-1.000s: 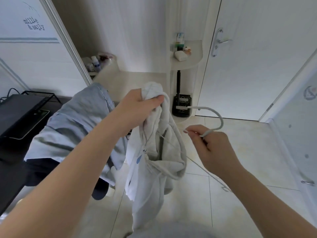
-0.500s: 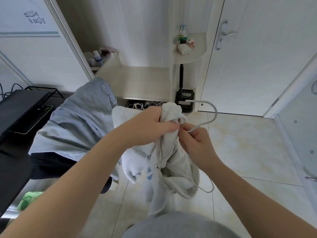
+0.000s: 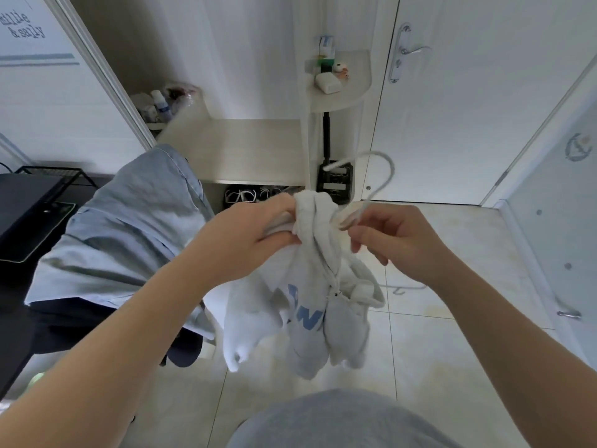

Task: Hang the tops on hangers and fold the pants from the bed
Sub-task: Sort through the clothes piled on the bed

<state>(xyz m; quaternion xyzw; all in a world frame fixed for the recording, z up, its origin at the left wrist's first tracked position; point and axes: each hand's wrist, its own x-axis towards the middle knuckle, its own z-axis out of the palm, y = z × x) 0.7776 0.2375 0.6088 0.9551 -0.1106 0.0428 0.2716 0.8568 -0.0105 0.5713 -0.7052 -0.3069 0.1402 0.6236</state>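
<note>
- Above the tiled floor, mid-scene: white top hanging bunched, blue lettering on its near face.
- Left hand clamped on the gathered upper edge of the fabric.
- Right hand pinching the pale hanger just below its hook, right beside that edge.
- Likely step: working the hanger into the top, shoulders not yet seated.
- Next, probably: opening the neck, sliding one hanger arm into a shoulder, keeping the hood clear.
- Left of this, untouched: draped blue-grey garment.
</note>
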